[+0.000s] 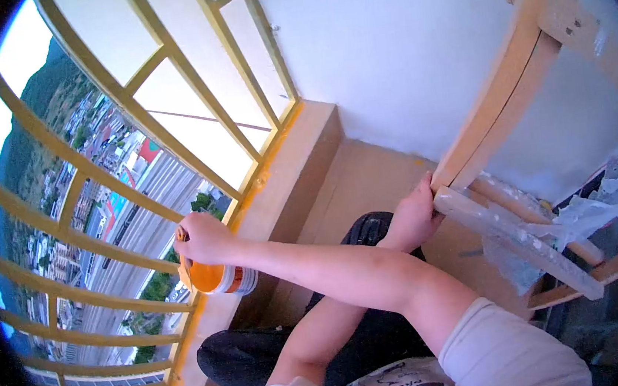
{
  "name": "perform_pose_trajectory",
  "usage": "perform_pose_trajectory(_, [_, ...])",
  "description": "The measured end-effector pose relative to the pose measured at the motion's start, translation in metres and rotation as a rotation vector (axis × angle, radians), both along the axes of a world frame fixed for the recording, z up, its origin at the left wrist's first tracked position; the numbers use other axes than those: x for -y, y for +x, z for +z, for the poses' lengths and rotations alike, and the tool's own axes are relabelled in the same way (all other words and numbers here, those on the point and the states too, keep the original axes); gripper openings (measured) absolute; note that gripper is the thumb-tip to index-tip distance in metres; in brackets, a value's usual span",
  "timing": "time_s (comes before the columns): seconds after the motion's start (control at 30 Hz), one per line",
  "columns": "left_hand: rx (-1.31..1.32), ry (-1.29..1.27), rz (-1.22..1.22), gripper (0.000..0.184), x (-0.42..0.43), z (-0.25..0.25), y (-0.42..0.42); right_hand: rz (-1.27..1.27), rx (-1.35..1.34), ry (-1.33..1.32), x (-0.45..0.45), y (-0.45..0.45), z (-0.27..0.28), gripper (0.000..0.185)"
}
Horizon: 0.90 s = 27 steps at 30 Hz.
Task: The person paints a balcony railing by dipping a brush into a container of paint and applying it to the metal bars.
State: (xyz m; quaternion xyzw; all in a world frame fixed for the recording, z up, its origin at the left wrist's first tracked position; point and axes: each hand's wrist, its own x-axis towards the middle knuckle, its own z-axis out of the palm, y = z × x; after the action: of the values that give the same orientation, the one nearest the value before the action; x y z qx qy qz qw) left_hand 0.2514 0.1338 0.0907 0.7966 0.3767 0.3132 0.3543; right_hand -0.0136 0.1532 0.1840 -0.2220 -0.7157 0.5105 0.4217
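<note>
The right hand (206,240) curls closed on the orange container (209,277) at eight o'clock, beside the yellow railing (113,249); at three, the left hand (412,216) grips the wooden frame (489,97).

2 arms, crossed: right arm (345,264) on top, bent at the elbow, forearm running toward view left; left arm (322,333) passes under it, reaching up toward view right. Right hand (207,240) curled in, back of hand up. Left hand (410,219) partly closed, fingers (425,184) pointing up and away (lower fingers hard to see). Both forearms bare, hands well apart.
</note>
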Motion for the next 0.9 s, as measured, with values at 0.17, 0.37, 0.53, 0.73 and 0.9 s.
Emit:
perform_pose_trajectory(0.17, [0.093,-0.025,-0.018,0.077,-0.002,-0.005,0.001,0.086,0.091,0.005,0.006,-0.015,0.000,0.026])
perform_pose_trajectory(0.37, [-0.151,0.597,0.283,0.066,0.101,-0.017,-0.061,0.001,0.228,0.126,0.017,0.000,0.007,0.023])
perform_pose_trajectory(0.53, [-0.256,0.133,0.429,0.064,0.276,0.074,-0.194,-0.026,0.294,0.105,0.010,0.008,0.001,0.024])
perform_pose_trajectory(0.73, [-0.214,0.161,1.768,0.043,0.468,-0.028,-0.336,-0.006,0.438,0.133,0.000,0.004,-0.014,0.020])
perform_pose_trajectory(0.9, [0.002,-0.354,1.792,0.035,0.486,-0.182,-0.346,0.084,0.673,0.383,0.001,-0.025,0.027,0.021])
